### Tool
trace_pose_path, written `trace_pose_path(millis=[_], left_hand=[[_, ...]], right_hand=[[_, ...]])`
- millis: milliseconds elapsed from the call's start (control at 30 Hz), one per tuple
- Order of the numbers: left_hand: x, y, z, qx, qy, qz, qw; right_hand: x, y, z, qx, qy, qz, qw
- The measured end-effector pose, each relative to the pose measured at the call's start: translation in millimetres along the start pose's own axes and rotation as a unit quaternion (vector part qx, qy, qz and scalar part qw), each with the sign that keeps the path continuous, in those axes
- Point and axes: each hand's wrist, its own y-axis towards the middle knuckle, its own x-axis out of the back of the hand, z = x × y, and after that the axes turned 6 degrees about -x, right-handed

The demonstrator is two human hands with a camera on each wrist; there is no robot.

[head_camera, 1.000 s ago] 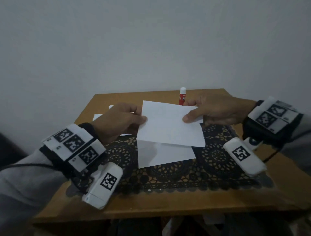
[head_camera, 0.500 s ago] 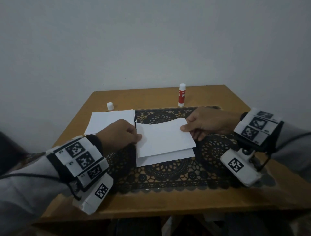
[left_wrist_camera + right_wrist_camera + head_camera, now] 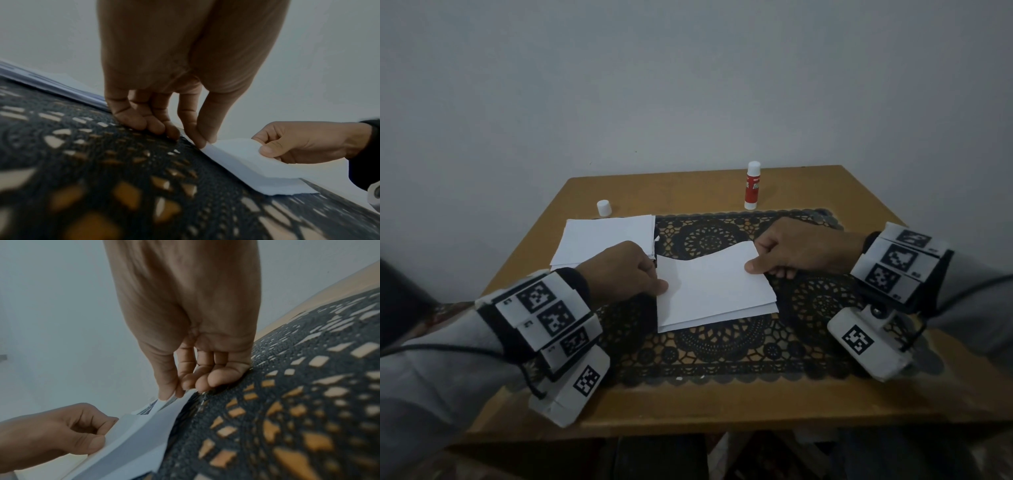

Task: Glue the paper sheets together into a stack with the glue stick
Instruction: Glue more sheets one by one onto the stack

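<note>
A white top sheet (image 3: 709,281) lies over a small stack of sheets (image 3: 722,317) on the dark lace mat (image 3: 722,353). My left hand (image 3: 626,274) pinches the sheet's left edge (image 3: 207,142) between thumb and forefinger. My right hand (image 3: 791,250) pinches its far right corner (image 3: 164,402), which is still raised and bowed. A second pile of loose sheets (image 3: 602,240) lies at the left, behind my left hand. The red glue stick (image 3: 752,186) stands uncapped at the table's back. Its white cap (image 3: 603,208) stands at the back left.
The small wooden table (image 3: 688,407) stands against a plain white wall. The mat covers most of its middle and right. Bare wood shows along the front edge and the back strip around the glue stick.
Both hands have brought the top sheet down from the air onto the stack on the mat. It now nearly lines up with the sheets below.
</note>
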Motion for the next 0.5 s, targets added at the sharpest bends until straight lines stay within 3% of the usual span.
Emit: trace_pose_path(millis=[500], left_hand=[[-0.1, -1.5, -2.9, 0.003, 0.009, 0.007, 1.0]], right_hand=[[-2.8, -1.2, -1.7, 0.024, -0.025, -0.006, 0.999]])
